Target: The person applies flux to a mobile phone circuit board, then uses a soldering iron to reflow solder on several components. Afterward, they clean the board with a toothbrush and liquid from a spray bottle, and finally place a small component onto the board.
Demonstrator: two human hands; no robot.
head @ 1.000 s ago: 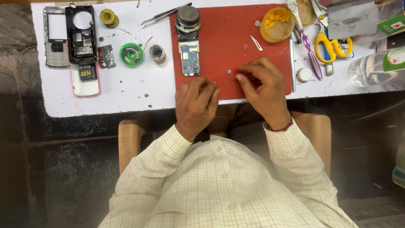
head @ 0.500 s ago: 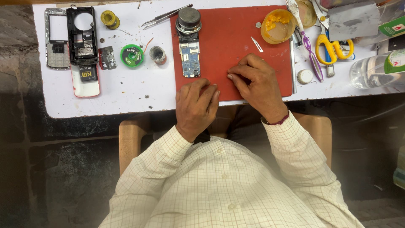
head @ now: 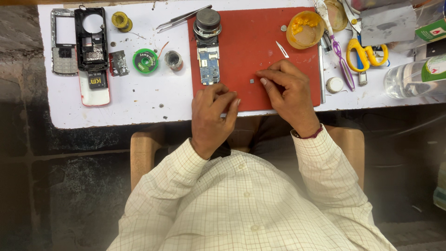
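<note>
Far to the right of my right grip [head: 283, 90], at the desk's [head: 139, 109] edge, I see a clear plastic bottle [head: 411, 80] lying on its side with a white and green label [head: 436, 69]. Just above it sits a green and white package [head: 429, 30] with a small red mark. Well left of my left grip [head: 213, 114], a phone back [head: 94, 86] carries a black label [head: 95, 81] with gold print. Closer in, a round green solder wick spool [head: 145, 61] has a printed green label.

Left hand [head: 211, 111] curled; right hand [head: 288, 88] pinching
</note>
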